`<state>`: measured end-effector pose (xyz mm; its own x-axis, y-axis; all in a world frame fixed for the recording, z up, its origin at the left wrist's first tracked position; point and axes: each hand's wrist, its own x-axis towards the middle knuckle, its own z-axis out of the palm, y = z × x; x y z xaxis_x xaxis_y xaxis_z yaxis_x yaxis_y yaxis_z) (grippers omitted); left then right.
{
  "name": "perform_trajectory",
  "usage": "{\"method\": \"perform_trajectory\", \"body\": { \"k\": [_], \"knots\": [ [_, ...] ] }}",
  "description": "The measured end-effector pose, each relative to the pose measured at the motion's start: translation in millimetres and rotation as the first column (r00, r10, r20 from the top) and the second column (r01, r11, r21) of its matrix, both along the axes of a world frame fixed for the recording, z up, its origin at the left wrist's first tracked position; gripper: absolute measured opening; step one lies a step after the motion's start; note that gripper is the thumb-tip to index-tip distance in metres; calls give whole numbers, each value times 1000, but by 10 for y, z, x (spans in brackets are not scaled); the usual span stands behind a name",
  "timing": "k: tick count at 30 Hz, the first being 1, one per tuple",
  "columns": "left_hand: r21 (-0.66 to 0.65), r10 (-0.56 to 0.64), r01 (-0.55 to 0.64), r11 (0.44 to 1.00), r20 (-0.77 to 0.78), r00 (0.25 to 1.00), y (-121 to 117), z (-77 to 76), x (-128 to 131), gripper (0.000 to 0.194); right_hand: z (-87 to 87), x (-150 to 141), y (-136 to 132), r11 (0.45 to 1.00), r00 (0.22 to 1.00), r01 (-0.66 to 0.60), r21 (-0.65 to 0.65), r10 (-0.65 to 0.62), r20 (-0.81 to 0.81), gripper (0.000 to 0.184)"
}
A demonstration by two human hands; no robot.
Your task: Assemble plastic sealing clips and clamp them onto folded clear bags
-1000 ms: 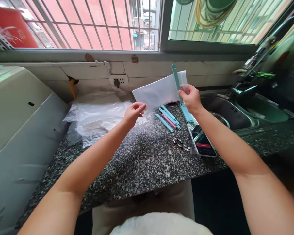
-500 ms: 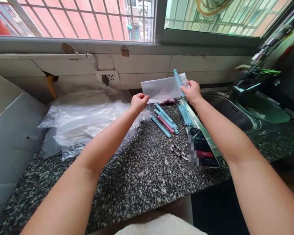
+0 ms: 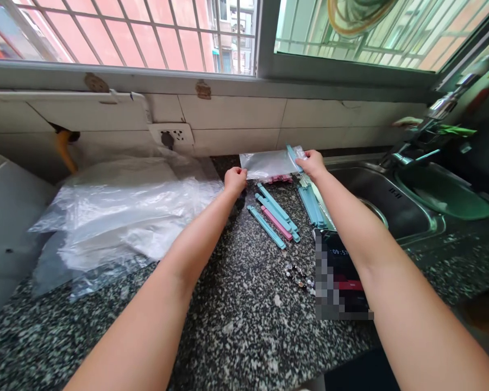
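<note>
A clear plastic bag is stretched between my two hands near the back wall. My left hand pinches its left end, fingers closed. At the other end my right hand is closed on the bag together with a light blue bag sealing clip, which lies across the bag near that end. Just below, several blue clips and one pink clip rest on the counter. Another bunch of blue clips lies under my right wrist. Some pinkish pieces show partly behind the bag.
A heap of clear plastic bags covers the left of the speckled counter. A beaded bracelet lies beside a phone. The sink and tap are at right. A plugged socket is on the wall.
Both hands have lowered the bag and clip toward the counter, and the bag now lies flatter. The camera view has tilted and shifted slightly. Both hands keep their hold.
</note>
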<state>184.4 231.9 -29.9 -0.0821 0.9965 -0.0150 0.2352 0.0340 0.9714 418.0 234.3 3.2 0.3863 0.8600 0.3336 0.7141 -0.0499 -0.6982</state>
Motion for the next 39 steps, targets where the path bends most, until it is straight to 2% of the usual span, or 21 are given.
{"method": "perform_trajectory", "body": {
  "k": [3,12,20,24,30,39],
  "knots": [
    [-22,-1,1,1000,-3,1000,22,-70,-7,16,-68,-33,17,996,1000,30,-82,-30,-3,19],
    [-106,-9,12,994,23,1000,106,-110,-18,9,-203,-65,112,989,999,48,-139,-44,28,24],
    [-117,-50,56,992,53,997,122,-94,-41,10,-301,110,240,991,998,-55,-121,58,22,42],
    [-125,-47,53,991,53,997,131,-105,-43,11,-294,108,220,990,997,-67,-121,71,32,42],
    [-100,-40,44,994,40,998,145,-136,-49,13,-268,88,158,984,999,-13,-176,18,27,45],
    [-47,-23,19,999,-89,996,144,-136,-70,14,-317,180,120,981,995,18,-195,1,95,47]
  ]
}}
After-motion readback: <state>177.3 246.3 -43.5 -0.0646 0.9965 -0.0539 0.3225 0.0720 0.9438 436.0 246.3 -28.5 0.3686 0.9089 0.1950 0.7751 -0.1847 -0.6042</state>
